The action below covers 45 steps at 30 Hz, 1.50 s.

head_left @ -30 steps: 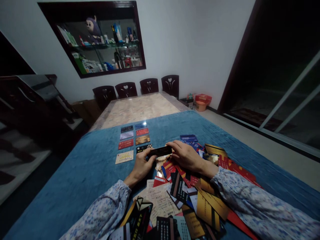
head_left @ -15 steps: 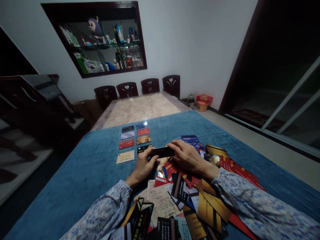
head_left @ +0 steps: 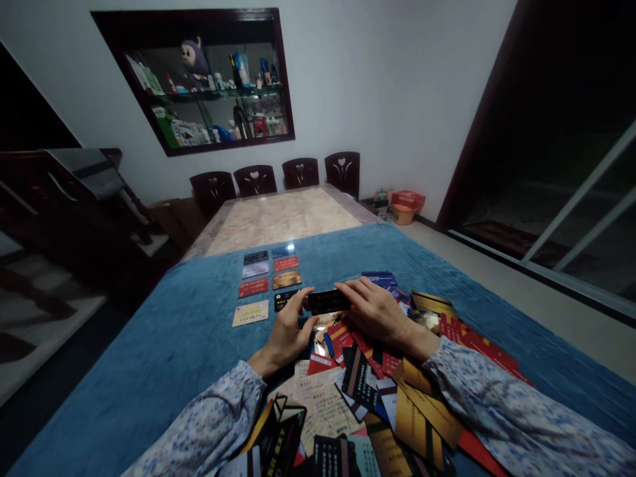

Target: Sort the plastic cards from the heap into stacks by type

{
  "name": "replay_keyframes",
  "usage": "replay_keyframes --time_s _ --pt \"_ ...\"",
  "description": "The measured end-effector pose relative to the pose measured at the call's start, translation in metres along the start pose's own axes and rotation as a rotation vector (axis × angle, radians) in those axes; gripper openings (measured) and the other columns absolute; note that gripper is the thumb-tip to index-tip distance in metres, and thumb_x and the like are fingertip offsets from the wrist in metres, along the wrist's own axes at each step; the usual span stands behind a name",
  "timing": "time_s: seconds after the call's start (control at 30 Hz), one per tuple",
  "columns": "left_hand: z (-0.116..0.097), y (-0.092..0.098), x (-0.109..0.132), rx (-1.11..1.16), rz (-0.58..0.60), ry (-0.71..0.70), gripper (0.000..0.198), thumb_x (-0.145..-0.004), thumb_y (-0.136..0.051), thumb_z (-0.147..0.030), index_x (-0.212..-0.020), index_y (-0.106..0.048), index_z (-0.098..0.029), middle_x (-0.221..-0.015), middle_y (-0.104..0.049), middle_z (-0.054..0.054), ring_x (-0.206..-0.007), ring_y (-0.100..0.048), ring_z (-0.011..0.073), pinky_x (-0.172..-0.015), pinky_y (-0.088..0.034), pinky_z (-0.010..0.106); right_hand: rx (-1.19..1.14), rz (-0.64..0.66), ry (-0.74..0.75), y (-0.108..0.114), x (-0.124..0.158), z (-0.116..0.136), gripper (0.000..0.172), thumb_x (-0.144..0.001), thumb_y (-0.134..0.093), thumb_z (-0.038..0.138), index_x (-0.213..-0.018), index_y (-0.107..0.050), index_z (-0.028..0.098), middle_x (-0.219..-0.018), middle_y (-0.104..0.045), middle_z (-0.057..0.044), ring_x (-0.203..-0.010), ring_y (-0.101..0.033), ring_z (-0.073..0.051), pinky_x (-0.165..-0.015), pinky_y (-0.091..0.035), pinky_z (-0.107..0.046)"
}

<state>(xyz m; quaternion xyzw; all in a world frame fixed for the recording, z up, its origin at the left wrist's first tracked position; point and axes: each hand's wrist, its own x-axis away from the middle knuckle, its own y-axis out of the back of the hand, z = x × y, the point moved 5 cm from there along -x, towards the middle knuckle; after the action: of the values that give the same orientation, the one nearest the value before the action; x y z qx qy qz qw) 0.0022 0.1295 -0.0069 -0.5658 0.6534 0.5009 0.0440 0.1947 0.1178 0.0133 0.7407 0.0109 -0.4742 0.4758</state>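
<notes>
Through the head view, the right hand [head_left: 375, 313] pinches one end of a black card [head_left: 328, 303] above a heap of loose cards [head_left: 415, 424], while the left hand [head_left: 289, 329] has fingertips at the other end, thumb spread away, so whether it grips I can't tell. Loosen those right fingers and the card could slip into the heap; drift the left knuckles sideways and they could nudge the VIP card [head_left: 284, 300] just beside them out of line.

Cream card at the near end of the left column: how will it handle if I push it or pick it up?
The cream card is probably light and fairly stiff, as it looks thin and straight-edged. Lying flat, it should slide rather than roll or tip. Flush against the blue cloth, it may be awkward to lift.
</notes>
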Motion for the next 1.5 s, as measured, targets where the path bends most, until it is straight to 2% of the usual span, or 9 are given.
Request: replay_keyframes --time_s 0.13,0.33,0.6,0.77,0.9,1.1,1.23,1.37,1.5 --pt "-0.007 0.0 0.001 -0.07 0.004 -0.132 0.052 -0.085 -0.055 -0.008 -0.134 -0.044 -0.02 -0.114 -0.062 0.01 -0.102 -0.062 0.0204 -0.087 -0.055 0.035 0.006 -0.007 0.009 0.002 -0.001 0.001 0.041 -0.087 -0.049 0.01 -0.127 -0.055 0.011 -0.105 -0.065 -0.014 -0.088 -0.055 -0.025 -0.076 -0.054 -0.039" --pt "-0.011 0.004 -0.002 -0.235 0.014 -0.212 0.053 -0.089 -0.053 -0.011 -0.14 -0.039 -0.018 -0.127 -0.052 0.015 -0.12 -0.053 0.0266 -0.101 -0.051 0.044 0.007 -0.01 0.012 0.005 -0.004 0.002 0.043 -0.085 -0.049 0.008 -0.127 -0.054 0.011 -0.103 -0.065 -0.014 -0.088 -0.056 -0.024 -0.076 -0.055 -0.038" --pt "-0.011 0.013 -0.005 -0.446 0.04 -0.319 0.055 -0.091 -0.053 -0.019 -0.143 -0.037 -0.014 -0.12 -0.055 0.018 -0.109 -0.057 0.0306 -0.091 -0.054 0.047 0.011 0.071 0.007 0.002 -0.01 0.003 0.049 -0.082 -0.054 0.009 -0.13 -0.052 0.009 -0.111 -0.059 -0.019 -0.099 -0.054 -0.029 -0.078 -0.056 -0.043" --pt "-0.004 0.024 -0.007 -0.456 0.078 -0.293 0.058 -0.088 -0.055 -0.017 -0.143 -0.037 -0.012 -0.123 -0.054 0.02 -0.114 -0.053 0.0326 -0.093 -0.052 0.05 -0.026 0.131 0.068 -0.007 -0.024 0.003 0.051 -0.084 -0.057 0.012 -0.133 -0.048 0.009 -0.112 -0.059 -0.017 -0.099 -0.053 -0.029 -0.081 -0.057 -0.044" --pt "0.003 0.039 -0.014 -0.462 0.1 -0.257 0.059 -0.086 -0.056 -0.016 -0.142 -0.039 -0.012 -0.124 -0.053 0.02 -0.114 -0.052 0.0332 -0.094 -0.05 0.05 -0.096 0.132 0.077 -0.016 -0.044 -0.001 0.052 -0.081 -0.064 0.014 -0.131 -0.05 0.012 -0.113 -0.058 -0.015 -0.102 -0.053 -0.029 -0.085 -0.056 -0.045" --pt "0.032 0.071 -0.031 -0.47 0.151 -0.112 0.054 -0.082 -0.058 -0.016 -0.136 -0.047 -0.015 -0.121 -0.054 0.017 -0.111 -0.053 0.0316 -0.094 -0.049 0.05 -0.21 0.137 0.042 -0.048 -0.086 -0.01 0.056 -0.077 -0.073 0.018 -0.129 -0.053 0.018 -0.115 -0.057 -0.014 -0.104 -0.05 -0.027 -0.081 -0.055 -0.044" --pt "0.065 0.092 -0.043 -0.526 0.173 -0.034 0.05 -0.082 -0.058 -0.017 -0.131 -0.052 -0.012 -0.121 -0.054 0.018 -0.111 -0.051 0.0318 -0.094 -0.047 0.051 -0.284 0.164 0.021 -0.081 -0.118 -0.015 0.051 -0.075 -0.077 0.02 -0.123 -0.059 0.016 -0.112 -0.058 -0.013 -0.101 -0.051 -0.026 -0.083 -0.053 -0.043" --pt "0.098 0.109 -0.055 -0.567 0.191 0.036 0.049 -0.08 -0.061 -0.015 -0.128 -0.055 -0.016 -0.122 -0.054 0.015 -0.112 -0.05 0.0309 -0.095 -0.046 0.049 -0.326 0.228 0.033 -0.119 -0.151 -0.021 0.048 -0.074 -0.079 0.024 -0.117 -0.063 0.013 -0.112 -0.06 -0.015 -0.101 -0.052 -0.027 -0.086 -0.05 -0.042" --pt "0.131 0.122 -0.068 -0.576 0.214 0.114 0.042 -0.081 -0.062 -0.017 -0.123 -0.059 -0.018 -0.118 -0.055 0.013 -0.112 -0.051 0.03 -0.096 -0.045 0.048 -0.311 0.296 -0.026 -0.154 -0.181 -0.027 0.043 -0.072 -0.081 0.023 -0.111 -0.067 0.011 -0.109 -0.062 -0.014 -0.101 -0.054 -0.026 -0.088 -0.047 -0.038"
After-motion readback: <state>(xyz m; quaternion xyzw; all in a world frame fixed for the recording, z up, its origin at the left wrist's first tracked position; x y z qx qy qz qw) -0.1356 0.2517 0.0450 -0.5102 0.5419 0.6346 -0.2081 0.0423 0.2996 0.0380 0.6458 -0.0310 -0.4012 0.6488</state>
